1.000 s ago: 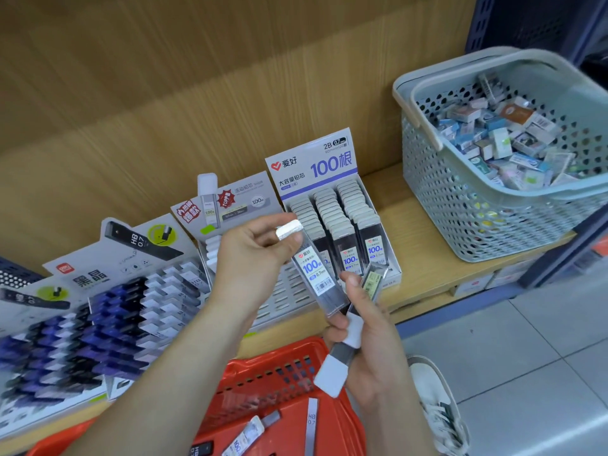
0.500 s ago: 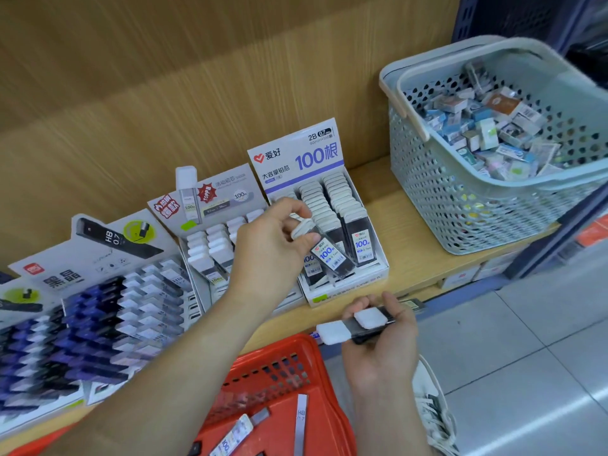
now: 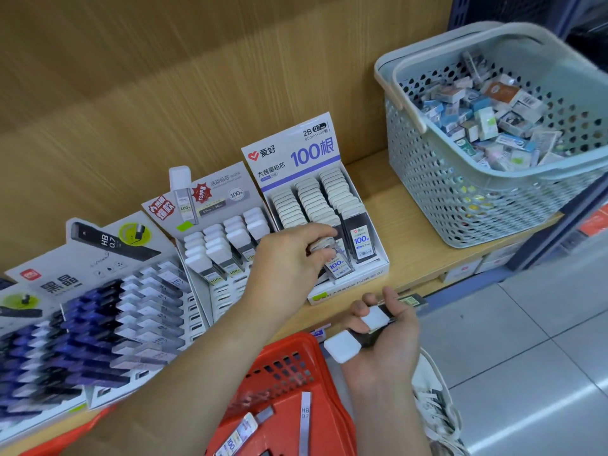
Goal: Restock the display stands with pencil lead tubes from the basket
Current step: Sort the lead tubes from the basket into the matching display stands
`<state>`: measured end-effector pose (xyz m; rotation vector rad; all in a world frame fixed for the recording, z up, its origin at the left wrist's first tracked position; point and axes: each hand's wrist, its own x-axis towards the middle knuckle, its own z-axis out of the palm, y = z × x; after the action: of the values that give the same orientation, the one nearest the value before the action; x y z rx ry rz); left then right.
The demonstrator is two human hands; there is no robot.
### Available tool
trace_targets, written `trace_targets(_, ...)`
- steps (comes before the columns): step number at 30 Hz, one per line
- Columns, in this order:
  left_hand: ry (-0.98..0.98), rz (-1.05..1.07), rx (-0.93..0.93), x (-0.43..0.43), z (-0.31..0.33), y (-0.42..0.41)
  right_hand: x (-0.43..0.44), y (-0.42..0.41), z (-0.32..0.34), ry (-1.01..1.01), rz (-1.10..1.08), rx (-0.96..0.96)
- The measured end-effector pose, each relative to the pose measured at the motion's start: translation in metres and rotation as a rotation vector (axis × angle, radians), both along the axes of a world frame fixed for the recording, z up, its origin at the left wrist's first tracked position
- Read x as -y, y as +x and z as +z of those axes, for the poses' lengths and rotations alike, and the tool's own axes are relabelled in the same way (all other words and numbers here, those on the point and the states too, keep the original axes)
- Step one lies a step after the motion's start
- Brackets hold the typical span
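My left hand (image 3: 289, 261) grips a clear lead tube with a blue "100" label (image 3: 335, 263) and holds it at the front middle slot of the white "100" display stand (image 3: 296, 153). Rows of white-capped tubes (image 3: 312, 199) fill that stand. My right hand (image 3: 385, 334) hovers below the shelf edge, closed on two dark tubes with white caps (image 3: 358, 334). A red basket (image 3: 289, 366) sits under my arms with a few loose tubes (image 3: 304, 422) in it.
Two more lead display stands stand to the left: a grey one (image 3: 214, 192) and a large one with blue and white tubes (image 3: 98, 324). A pale green basket (image 3: 477, 192) full of small boxes sits on the wooden shelf at right. My white shoe (image 3: 434, 409) is on the tiled floor.
My left hand carried the labelled tube from in front of me down to the front of the "100" stand. My right hand dropped lower and turned its two tubes sideways.
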<state>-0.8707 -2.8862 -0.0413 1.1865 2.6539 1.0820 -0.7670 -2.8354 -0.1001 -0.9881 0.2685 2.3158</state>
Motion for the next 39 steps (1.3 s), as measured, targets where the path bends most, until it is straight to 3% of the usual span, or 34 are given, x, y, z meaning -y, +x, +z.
trace_targets(4,0.019,-0.076,-0.080,-0.007,-0.003,0.001,0.001,-0.005,0.007,0.033,0.043,0.017)
trace_targets(14,-0.048,-0.024,-0.340,-0.018,-0.004,-0.004,0.012,-0.009,0.013,0.261,0.208,0.033)
trace_targets(17,-0.089,0.019,-0.255,-0.017,-0.004,-0.005,0.016,-0.008,0.015,0.307,0.255,0.034)
trace_targets(20,-0.064,0.070,-0.049,-0.006,0.000,0.003,0.016,-0.009,0.020,0.313,0.292,0.009)
trace_targets(24,0.109,0.081,0.494,0.024,0.009,0.035,0.019,-0.012,0.019,0.399,0.388,0.076)
trace_targets(27,0.024,0.082,0.433,0.046,0.006,0.052,0.027,-0.014,0.018,0.488,0.445,0.068)
trace_targets(33,0.130,0.222,0.458,0.070,0.011,0.053,0.037,-0.015,0.031,0.644,0.668,0.018)
trace_targets(36,0.210,0.296,0.479,0.086,0.019,0.050,0.043,-0.015,0.033,0.701,0.622,0.102)
trace_targets(39,0.141,0.319,0.353,0.107,0.019,0.048,0.050,-0.019,0.034,0.699,0.562,0.103)
